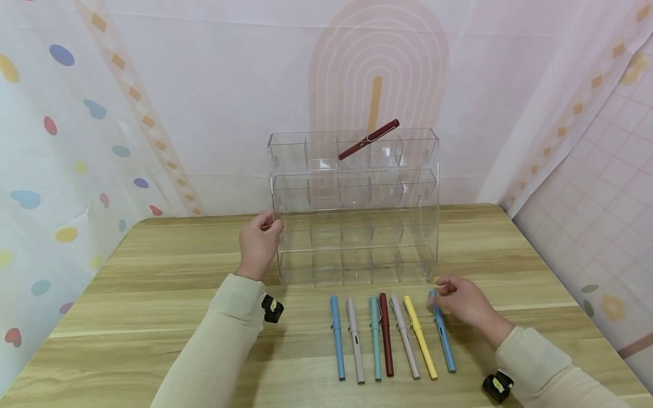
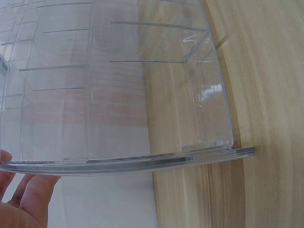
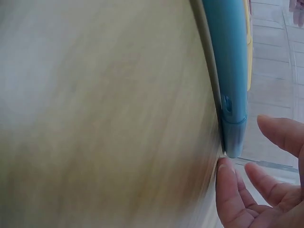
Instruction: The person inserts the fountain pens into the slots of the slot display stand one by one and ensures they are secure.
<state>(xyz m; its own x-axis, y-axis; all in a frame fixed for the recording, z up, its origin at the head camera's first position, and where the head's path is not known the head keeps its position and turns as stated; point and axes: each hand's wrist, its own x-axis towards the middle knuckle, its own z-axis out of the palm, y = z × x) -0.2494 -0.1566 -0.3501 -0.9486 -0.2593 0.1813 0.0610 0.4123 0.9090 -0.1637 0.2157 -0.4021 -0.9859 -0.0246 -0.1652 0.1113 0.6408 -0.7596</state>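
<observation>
My left hand pinches the left side panel of a clear acrylic pen rack; in the left wrist view its fingers lie against the panel's edge. Beside the front right corner of the rack is my right hand, at the upper end of a blue pen. In the right wrist view the thumb stands apart from that blue pen, and the fingers are loosely bent near its end. A dark red pen rests aslant across the rack's top tier.
Left of that blue pen, a row lies on the wooden table: a yellow pen, two pale lilac pens, a dark red pen, a teal pen and another blue pen. A patterned curtain hangs behind.
</observation>
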